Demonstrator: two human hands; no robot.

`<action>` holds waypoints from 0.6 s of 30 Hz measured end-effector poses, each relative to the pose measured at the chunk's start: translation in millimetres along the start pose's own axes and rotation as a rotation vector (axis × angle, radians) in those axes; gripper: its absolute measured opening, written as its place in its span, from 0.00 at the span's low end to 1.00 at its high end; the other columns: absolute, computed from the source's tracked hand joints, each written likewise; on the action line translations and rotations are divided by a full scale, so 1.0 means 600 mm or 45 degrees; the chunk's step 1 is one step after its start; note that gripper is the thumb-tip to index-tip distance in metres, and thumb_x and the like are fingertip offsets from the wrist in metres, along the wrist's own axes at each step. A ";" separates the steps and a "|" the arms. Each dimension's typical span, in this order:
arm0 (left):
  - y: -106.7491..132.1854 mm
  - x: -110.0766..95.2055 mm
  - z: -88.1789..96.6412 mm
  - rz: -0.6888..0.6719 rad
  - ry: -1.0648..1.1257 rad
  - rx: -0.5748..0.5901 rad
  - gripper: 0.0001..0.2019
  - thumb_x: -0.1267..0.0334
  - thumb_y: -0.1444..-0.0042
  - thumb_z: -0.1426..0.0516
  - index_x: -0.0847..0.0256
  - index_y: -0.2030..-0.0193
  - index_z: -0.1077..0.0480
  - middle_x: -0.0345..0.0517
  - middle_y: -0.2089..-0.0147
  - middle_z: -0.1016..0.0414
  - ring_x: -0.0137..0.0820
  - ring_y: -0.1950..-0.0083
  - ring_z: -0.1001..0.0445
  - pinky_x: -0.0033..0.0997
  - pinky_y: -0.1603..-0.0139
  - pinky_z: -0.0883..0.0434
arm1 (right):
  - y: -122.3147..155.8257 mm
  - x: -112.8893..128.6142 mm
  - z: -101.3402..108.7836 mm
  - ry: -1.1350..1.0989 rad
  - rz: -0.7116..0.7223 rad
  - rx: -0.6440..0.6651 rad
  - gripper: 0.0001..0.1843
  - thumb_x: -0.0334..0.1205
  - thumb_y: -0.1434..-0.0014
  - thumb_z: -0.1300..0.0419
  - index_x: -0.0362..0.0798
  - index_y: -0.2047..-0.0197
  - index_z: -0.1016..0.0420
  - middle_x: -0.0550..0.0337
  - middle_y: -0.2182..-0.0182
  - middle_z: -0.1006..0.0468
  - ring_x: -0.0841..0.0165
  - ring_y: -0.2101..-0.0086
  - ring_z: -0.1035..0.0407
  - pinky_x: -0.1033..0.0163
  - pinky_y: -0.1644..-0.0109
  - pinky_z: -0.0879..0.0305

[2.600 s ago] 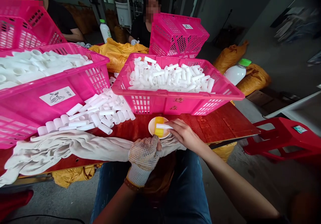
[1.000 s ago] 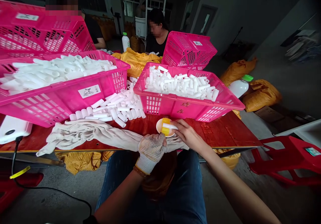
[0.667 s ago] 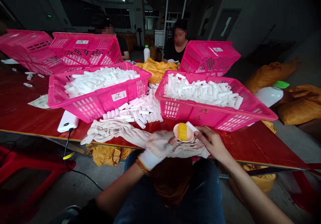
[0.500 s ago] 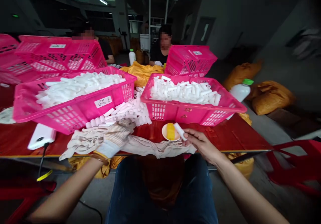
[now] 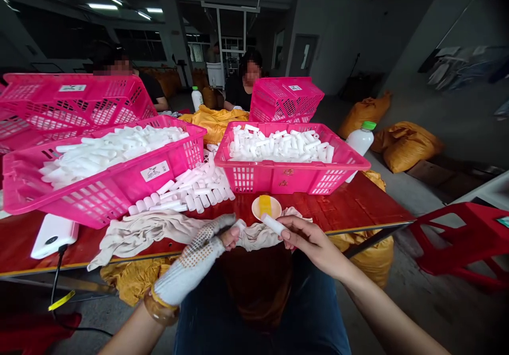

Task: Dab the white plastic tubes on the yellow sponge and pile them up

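Note:
My bare right hand (image 5: 308, 237) pinches a short white tube (image 5: 272, 223) just in front of a small white dish (image 5: 275, 210) that holds a yellow block (image 5: 264, 205). My left hand (image 5: 199, 254) wears a dotted white work glove with the fingertips cut off. It hovers over a beige cloth (image 5: 159, 228) near the table's front edge, fingers pinched round a small white piece (image 5: 239, 224) that I cannot name. Loose white tubes (image 5: 191, 188) lie heaped on the red table (image 5: 358, 206) behind the cloth.
Two pink baskets (image 5: 286, 177) (image 5: 103, 191) full of white tubes stand on the table, with more pink baskets behind. A white phone (image 5: 53, 234) with a cable lies at left. Two people sit across the table. A red stool (image 5: 461, 238), yellow sacks and a white bottle (image 5: 360, 140) are at right.
My right hand has lifted the tube off the yellow block and drawn it toward me. My left hand swung left over the cloth, then came back toward the right hand.

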State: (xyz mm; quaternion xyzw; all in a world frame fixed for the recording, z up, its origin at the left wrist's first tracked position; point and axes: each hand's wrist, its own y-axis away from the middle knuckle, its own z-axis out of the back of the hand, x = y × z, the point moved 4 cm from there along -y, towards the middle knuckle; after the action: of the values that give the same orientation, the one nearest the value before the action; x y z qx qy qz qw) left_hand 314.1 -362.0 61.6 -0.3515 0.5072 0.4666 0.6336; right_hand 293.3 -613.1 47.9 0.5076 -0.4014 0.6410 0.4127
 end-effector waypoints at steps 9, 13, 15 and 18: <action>0.007 -0.007 -0.050 0.034 0.120 0.269 0.20 0.45 0.34 0.46 0.59 0.56 0.23 0.40 0.70 0.30 0.30 0.68 0.34 0.32 0.62 0.34 | 0.034 0.042 -0.008 0.633 0.266 0.064 0.17 0.45 0.30 0.43 0.52 0.41 0.25 0.53 0.46 0.22 0.61 0.46 0.27 0.56 0.39 0.32; 0.033 -0.013 -0.061 0.029 -0.050 0.506 0.19 0.47 0.35 0.44 0.54 0.46 0.23 0.43 0.59 0.21 0.35 0.58 0.25 0.34 0.54 0.28 | 0.057 0.045 -0.018 0.881 0.391 0.221 0.19 0.42 0.29 0.43 0.53 0.38 0.26 0.49 0.47 0.22 0.60 0.47 0.26 0.56 0.42 0.28; 0.057 -0.011 -0.088 0.031 0.025 0.666 0.22 0.49 0.39 0.39 0.48 0.39 0.28 0.43 0.45 0.22 0.41 0.44 0.25 0.39 0.42 0.29 | 0.072 0.047 -0.029 0.951 0.432 0.299 0.22 0.44 0.31 0.41 0.53 0.36 0.28 0.48 0.47 0.22 0.59 0.47 0.25 0.57 0.42 0.26; 0.093 0.010 -0.134 0.055 -0.058 0.726 0.22 0.49 0.40 0.38 0.46 0.40 0.28 0.43 0.41 0.24 0.45 0.39 0.27 0.44 0.40 0.27 | 0.089 0.055 -0.048 0.901 0.411 0.331 0.35 0.54 0.39 0.33 0.53 0.32 0.32 0.47 0.43 0.23 0.58 0.44 0.26 0.62 0.43 0.26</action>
State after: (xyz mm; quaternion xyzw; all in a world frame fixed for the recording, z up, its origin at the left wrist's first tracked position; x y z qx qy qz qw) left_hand 236.3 -417.0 38.1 -0.1376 0.6111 0.3264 0.7079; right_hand 229.3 -599.9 70.7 0.2343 -0.2247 0.8780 0.3518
